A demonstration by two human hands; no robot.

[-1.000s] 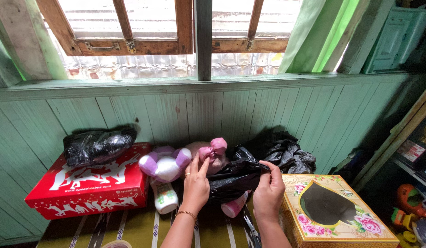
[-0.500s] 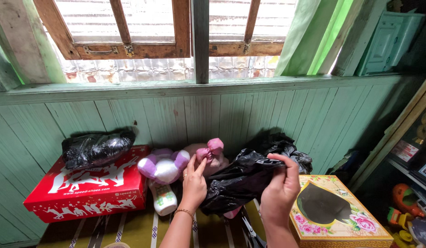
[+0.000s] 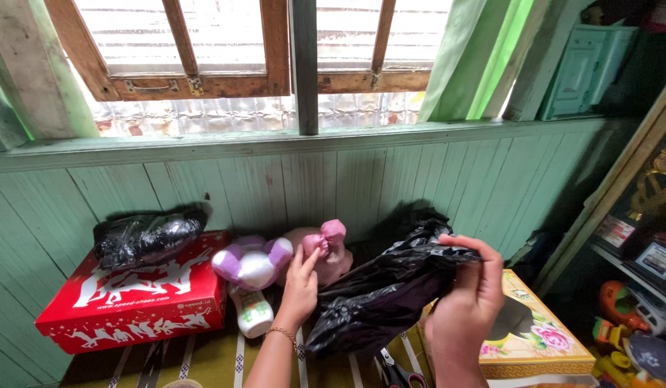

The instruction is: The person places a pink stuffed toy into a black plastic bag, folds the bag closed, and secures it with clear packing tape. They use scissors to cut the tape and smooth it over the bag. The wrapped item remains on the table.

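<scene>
Here, at lower centre of the frame, the black plastic bag hangs crumpled and slanting, its top corner raised toward the right and its bulk sagging down to the left.

Right hand: lower right of centre, fingers and thumb pinched closed on the bag's upper end, holding it up in front of the flowered box.

Left hand: lower centre, wearing a thin bracelet, fingers stretched upward and not closed on anything; the fingertips touch the pink stuffed toy, and the bag's lower left side lies against the hand.

Pink stuffed toy: centre, against the green plank wall, with a knotted bow on top.

Purple and white stuffed toy: just left of the pink one, touching it.

White bottle: lying below the purple toy, on the striped olive cloth.

Red shoe box: lower left, lid on, white figures printed over it.

Second black bag: bundled, resting on the rear of the red box.

Flowered box: lower right, cream and gold with pink roses and a dark window in its lid.

Scissors: bottom edge, partly under the hanging bag.

Window: upper frame, brown wooden sashes, green curtain at upper right.

Shelf with toys: far right edge, contents too small to tell.
</scene>
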